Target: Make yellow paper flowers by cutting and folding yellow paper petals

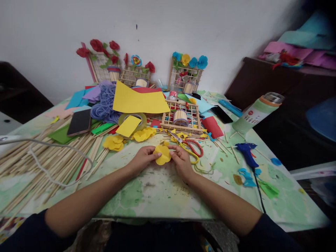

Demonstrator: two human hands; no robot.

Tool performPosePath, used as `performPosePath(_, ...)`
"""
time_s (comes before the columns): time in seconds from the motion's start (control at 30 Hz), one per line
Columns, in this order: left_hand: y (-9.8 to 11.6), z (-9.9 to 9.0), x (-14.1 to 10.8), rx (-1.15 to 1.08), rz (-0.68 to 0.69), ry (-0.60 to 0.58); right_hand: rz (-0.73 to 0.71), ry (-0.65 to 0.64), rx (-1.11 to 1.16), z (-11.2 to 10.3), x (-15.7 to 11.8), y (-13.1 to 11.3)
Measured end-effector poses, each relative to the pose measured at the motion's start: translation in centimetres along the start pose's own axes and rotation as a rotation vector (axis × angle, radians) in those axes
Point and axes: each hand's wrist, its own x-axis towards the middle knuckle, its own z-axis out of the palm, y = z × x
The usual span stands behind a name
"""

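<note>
Between my two hands is a yellow paper flower (162, 155) with rounded petals, held just above the near middle of the table. My left hand (144, 159) pinches its left edge between thumb and fingers. On the opposite side, my right hand (181, 161) grips the right edge the same way. Scissors (193, 147) with red and yellow handles lie just beyond my right hand. More yellow paper flowers (143, 134) rest past my left hand, near a folded yellow paper piece (128, 126) on a tape roll (143, 120).
Wooden sticks (60, 157) cover the left side, with a cable (52, 175) above them. A stick frame (181, 113) and a large yellow sheet (139, 99) lie behind. At right are a blue glue gun (246, 154), a green bottle (256, 113) and a phone (221, 114).
</note>
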Motion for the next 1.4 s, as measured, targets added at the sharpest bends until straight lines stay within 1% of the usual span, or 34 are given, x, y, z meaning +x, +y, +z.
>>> performPosePath(0.07, -0.1, -0.1, 0.1, -0.001, 0.009, -0.019, -0.048, -0.006, -0.066, -0.1, 0.0, -0.3)
performPosePath(0.17, -0.4, -0.3, 0.2, 0.097, 0.035, -0.040, -0.118, -0.027, -0.267, -0.1, 0.1, -0.5)
performPosePath(0.23, -0.6, -0.4, 0.3, 0.152, 0.041, -0.049, -0.098, -0.042, -0.325, 0.1, 0.2, -0.5)
performPosePath(0.3, -0.8, -0.6, 0.4, 0.149, 0.039, -0.057, -0.015, -0.051, -0.237, 0.3, 0.3, -0.4)
performPosePath(0.37, -0.9, -0.7, 0.5, 0.094, 0.046, -0.046, 0.063, -0.043, -0.119, 0.4, 0.7, -0.6)
performPosePath(0.4, -0.9, -0.8, 0.5, 0.056, 0.051, -0.034, 0.078, -0.034, -0.093, 0.4, 1.0, -0.8)
performPosePath(0.43, -0.8, -0.8, 0.5, 0.018, 0.052, -0.020, 0.070, -0.024, -0.100, 0.3, 1.5, -1.0)
performPosePath(0.47, -0.7, -0.8, 0.5, -0.013, 0.050, -0.006, 0.039, -0.014, -0.155, 0.3, 2.1, -1.4)
performPosePath(0.57, -0.5, -0.7, 0.5, -0.053, 0.045, 0.016, -0.108, 0.007, -0.468, 0.1, 4.8, -2.7)
performPosePath(0.67, -0.5, -0.5, 0.5, -0.017, 0.053, 0.010, -0.172, 0.012, -0.644, 0.6, 8.3, -3.8)
performPosePath(0.8, -0.8, -0.4, 0.6, 0.030, 0.070, -0.014, -0.210, -0.034, -0.846, 2.5, 12.2, -4.3)
performPosePath(0.93, -0.9, -0.5, 0.7, 0.054, 0.079, -0.026, -0.216, -0.099, -1.057, 4.2, 14.0, -4.7)
performPosePath(1.07, -0.8, -0.5, 0.6, 0.056, 0.073, -0.042, -0.208, -0.104, -1.234, 5.7, 15.7, -6.1)
performPosePath(1.13, -0.8, -0.5, 0.6, 0.061, 0.073, -0.051, -0.216, -0.140, -1.281, 7.0, 17.0, -6.9)
performPosePath(1.23, -0.7, -0.6, 0.5, 0.077, 0.084, -0.058, -0.223, -0.241, -1.310, 9.5, 18.7, -7.6)
performPosePath(1.3, -0.7, -0.6, 0.5, 0.079, 0.097, -0.063, -0.207, -0.294, -1.326, 11.2, 19.4, -7.6)
performPosePath(1.4, -0.7, -0.7, 0.6, 0.086, 0.121, -0.066, -0.188, -0.313, -1.329, 13.0, 19.7, -6.9)
